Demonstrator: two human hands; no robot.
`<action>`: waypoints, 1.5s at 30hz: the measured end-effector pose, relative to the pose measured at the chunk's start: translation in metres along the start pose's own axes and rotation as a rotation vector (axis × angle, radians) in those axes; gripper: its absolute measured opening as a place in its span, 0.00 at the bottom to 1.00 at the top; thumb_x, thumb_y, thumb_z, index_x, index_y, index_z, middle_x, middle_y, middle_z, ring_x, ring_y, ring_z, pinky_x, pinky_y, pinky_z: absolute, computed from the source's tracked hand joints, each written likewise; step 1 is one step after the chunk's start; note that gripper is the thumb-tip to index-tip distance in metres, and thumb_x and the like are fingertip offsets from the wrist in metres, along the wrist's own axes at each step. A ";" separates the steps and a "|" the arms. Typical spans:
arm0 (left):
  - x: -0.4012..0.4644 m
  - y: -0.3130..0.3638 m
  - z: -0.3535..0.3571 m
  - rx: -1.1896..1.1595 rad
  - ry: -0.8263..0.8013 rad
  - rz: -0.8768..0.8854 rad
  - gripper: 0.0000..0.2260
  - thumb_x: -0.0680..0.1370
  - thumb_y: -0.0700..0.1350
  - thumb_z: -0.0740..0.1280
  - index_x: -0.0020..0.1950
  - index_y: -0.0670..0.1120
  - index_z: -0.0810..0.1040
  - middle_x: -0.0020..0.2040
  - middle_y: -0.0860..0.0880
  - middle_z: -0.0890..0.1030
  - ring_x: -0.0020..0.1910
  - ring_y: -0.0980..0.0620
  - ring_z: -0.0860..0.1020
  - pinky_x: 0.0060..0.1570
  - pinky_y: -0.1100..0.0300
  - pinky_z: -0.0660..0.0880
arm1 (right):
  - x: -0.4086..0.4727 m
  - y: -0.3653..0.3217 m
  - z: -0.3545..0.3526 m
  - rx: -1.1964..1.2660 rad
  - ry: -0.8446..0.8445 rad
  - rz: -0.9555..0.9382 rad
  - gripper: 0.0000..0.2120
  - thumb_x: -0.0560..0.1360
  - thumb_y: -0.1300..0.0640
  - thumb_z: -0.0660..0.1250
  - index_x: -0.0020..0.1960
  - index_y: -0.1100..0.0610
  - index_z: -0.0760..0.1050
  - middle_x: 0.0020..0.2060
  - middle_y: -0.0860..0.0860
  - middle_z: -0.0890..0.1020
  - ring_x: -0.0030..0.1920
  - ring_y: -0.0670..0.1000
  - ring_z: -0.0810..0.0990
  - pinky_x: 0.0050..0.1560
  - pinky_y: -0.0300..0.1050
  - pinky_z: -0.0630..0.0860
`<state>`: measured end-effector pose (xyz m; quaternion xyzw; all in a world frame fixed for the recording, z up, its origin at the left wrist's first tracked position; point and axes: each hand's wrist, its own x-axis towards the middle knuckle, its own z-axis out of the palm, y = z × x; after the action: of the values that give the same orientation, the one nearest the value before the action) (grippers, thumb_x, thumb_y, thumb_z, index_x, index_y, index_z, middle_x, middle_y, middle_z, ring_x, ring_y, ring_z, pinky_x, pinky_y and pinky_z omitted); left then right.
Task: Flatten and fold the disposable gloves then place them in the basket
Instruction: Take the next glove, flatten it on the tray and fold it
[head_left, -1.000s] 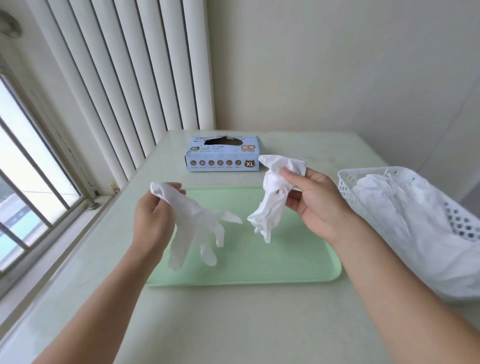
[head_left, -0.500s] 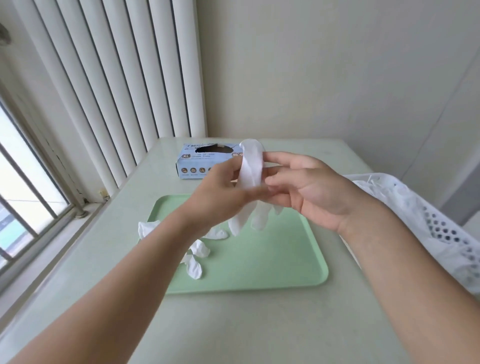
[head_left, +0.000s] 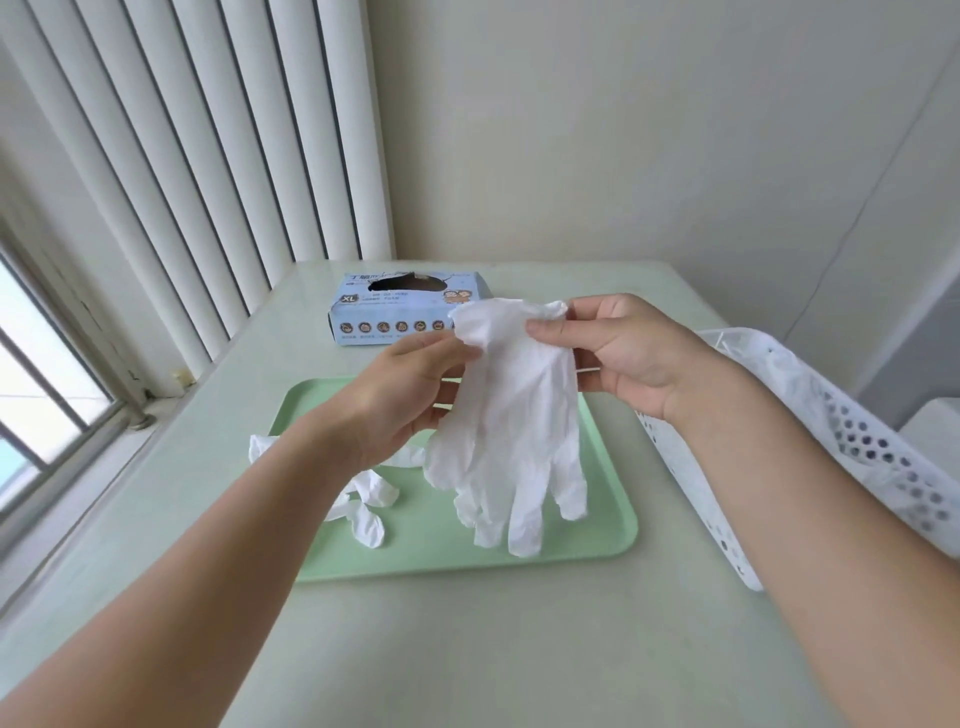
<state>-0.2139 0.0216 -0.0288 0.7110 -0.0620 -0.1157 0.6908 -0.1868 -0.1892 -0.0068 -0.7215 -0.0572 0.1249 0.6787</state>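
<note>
One glove (head_left: 511, 415) now spread between two hands, one glove (head_left: 369, 512) down.

Both arms reach forward, left hand (head_left: 410, 395) and right hand (head_left: 631, 345) raised, each grip pinched.

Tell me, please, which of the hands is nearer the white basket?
Right. The right hand is just beside the basket; the left hand is farther, over the tray.

A plain room, likely a home: a table (head_left: 467, 649) in a bare-walled corner, vertical blinds (head_left: 208, 156) beside a barred window (head_left: 47, 374).
</note>
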 end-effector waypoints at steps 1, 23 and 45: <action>0.001 0.001 -0.001 0.051 -0.011 0.012 0.10 0.83 0.43 0.63 0.48 0.48 0.83 0.45 0.50 0.86 0.39 0.51 0.83 0.39 0.59 0.78 | 0.002 -0.003 0.002 -0.025 -0.001 -0.005 0.16 0.75 0.59 0.74 0.60 0.66 0.81 0.48 0.56 0.86 0.44 0.52 0.84 0.46 0.44 0.83; -0.032 -0.120 -0.007 0.970 -0.147 0.488 0.11 0.81 0.49 0.65 0.60 0.52 0.84 0.62 0.56 0.82 0.63 0.58 0.78 0.60 0.58 0.76 | -0.070 0.118 0.012 -1.200 -0.084 -0.279 0.06 0.78 0.55 0.66 0.42 0.50 0.76 0.42 0.45 0.77 0.47 0.47 0.73 0.47 0.48 0.75; -0.058 -0.111 -0.146 0.713 0.604 -0.045 0.36 0.70 0.40 0.80 0.74 0.48 0.69 0.68 0.48 0.74 0.52 0.52 0.78 0.52 0.59 0.75 | 0.086 0.075 0.210 -0.899 -0.336 -0.131 0.21 0.72 0.57 0.77 0.61 0.65 0.79 0.46 0.56 0.82 0.46 0.55 0.81 0.48 0.50 0.78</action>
<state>-0.2418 0.1813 -0.1321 0.9070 0.1213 0.1101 0.3879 -0.1652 0.0295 -0.1005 -0.9080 -0.2595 0.1595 0.2877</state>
